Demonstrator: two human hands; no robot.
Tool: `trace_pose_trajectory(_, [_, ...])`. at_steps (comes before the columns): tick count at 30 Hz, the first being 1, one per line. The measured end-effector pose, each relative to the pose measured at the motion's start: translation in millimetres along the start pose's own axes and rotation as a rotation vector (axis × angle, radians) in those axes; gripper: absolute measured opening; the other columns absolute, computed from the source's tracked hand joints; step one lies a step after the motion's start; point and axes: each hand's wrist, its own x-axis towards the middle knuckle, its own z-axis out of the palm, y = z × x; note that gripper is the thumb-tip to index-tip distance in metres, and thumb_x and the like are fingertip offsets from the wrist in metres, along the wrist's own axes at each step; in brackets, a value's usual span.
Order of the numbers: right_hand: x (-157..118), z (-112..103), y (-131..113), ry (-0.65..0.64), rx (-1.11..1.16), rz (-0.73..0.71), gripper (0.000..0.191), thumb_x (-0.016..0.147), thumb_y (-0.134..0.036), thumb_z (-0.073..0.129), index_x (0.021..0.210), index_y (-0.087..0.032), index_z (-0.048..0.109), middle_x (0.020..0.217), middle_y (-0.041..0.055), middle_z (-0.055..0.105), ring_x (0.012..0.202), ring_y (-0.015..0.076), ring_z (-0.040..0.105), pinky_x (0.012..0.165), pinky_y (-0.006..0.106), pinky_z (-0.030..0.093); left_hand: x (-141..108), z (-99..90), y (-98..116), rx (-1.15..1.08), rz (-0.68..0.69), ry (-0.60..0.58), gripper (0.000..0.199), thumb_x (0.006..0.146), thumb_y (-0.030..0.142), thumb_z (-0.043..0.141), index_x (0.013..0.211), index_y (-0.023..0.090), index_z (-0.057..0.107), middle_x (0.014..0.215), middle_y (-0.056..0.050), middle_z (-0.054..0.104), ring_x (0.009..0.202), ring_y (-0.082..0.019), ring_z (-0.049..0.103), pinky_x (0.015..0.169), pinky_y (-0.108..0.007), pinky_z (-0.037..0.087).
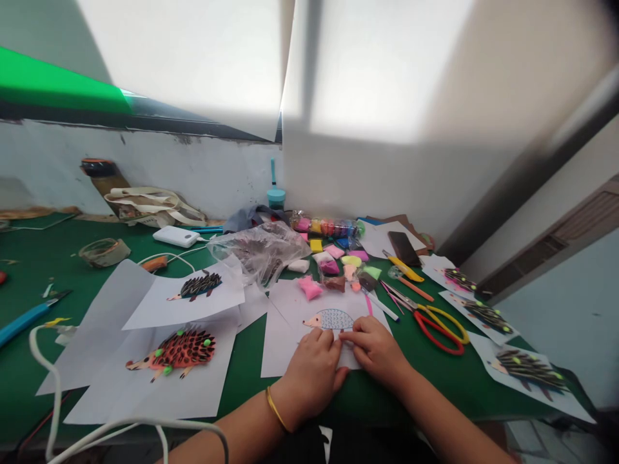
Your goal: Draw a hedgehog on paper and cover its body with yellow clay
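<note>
A white sheet of paper (278, 335) lies before me with a hedgehog picture (333, 318) on it: pale pinkish face, blue scalloped back. My left hand (315, 364) rests on the sheet just below the hedgehog, its fingers flat and the thumb apart. From the right, my right hand (376, 348) touches a small brown leg (342, 331) under the body with its stretched index finger; its other fingers are bent. Neither hand visibly grips anything. On the upper part of the sheet is a pink packet of modelling clay (310, 287), with several more clay packets (333, 267) behind it.
Scissors (438, 322) with red and yellow handles, a yellow cutter (405, 267) and a pen (384, 306) lie right. Finished hedgehog sheets (188, 393) lie left, others (512, 374) far right. A plastic bag (261, 248), phone (404, 248) and white cable (120, 425) are also on the table.
</note>
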Motion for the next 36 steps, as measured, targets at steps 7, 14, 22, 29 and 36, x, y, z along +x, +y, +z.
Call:
trace_pose_trajectory(7, [-1,-3,-1,0.033,0.052,-0.017,0.03,0.079,-0.005,0.054,0.091,-0.023,0.074,0.082,0.0044,0.057,0.083,0.0199,0.052,0.074,0.035,0.044,-1,-1.5,0,0.015,0.018,0.002,0.029,0.087,0.029,0.059,0.112,0.014,0.06,0.106,-0.01,0.06,0.098,-0.028,0.055,0.085,-0.044,0.051])
trace_pose_trajectory(14, [-2,-5,-5,0.015,0.035,-0.022,0.03,0.08,-0.006,0.054,0.092,-0.024,0.075,0.084,0.0046,0.059,0.083,0.0201,0.053,0.076,0.036,0.045,0,-3.2,0,0.03,0.023,-0.012,0.022,0.087,0.028,0.058,0.104,0.014,0.062,0.104,-0.01,0.061,0.096,-0.027,0.056,0.084,-0.044,0.052])
trace_pose_trajectory(22, [0,-13,5,0.207,-0.036,0.114,0.029,0.087,-0.014,0.045,0.103,-0.021,0.068,0.09,0.0074,0.064,0.09,0.0222,0.057,0.082,0.037,0.047,-1,-5.7,1,0.019,0.015,-0.027,0.019,0.087,0.028,0.059,0.101,0.016,0.06,0.107,-0.01,0.06,0.101,-0.027,0.054,0.087,-0.044,0.05])
trace_pose_trajectory(29, [16,-28,39,0.005,-0.357,0.453,0.025,0.089,-0.036,0.054,0.105,-0.018,0.06,0.093,0.0077,0.064,0.085,0.0227,0.059,0.069,0.031,0.04,-1,-3.5,1,0.051,0.022,-0.041,0.03,0.086,0.031,0.061,0.111,0.016,0.058,0.111,-0.012,0.059,0.103,-0.029,0.053,0.087,-0.045,0.049])
trace_pose_trajectory(36, [27,-27,38,-0.2,-0.546,0.438,0.022,0.084,-0.013,0.053,0.104,-0.016,0.061,0.092,0.0131,0.065,0.081,0.0242,0.062,0.064,0.03,0.037,-5,-4.8,4,0.078,0.056,-0.093,0.024,0.089,0.03,0.055,0.108,0.015,0.059,0.098,-0.009,0.063,0.094,-0.028,0.058,0.078,-0.043,0.051])
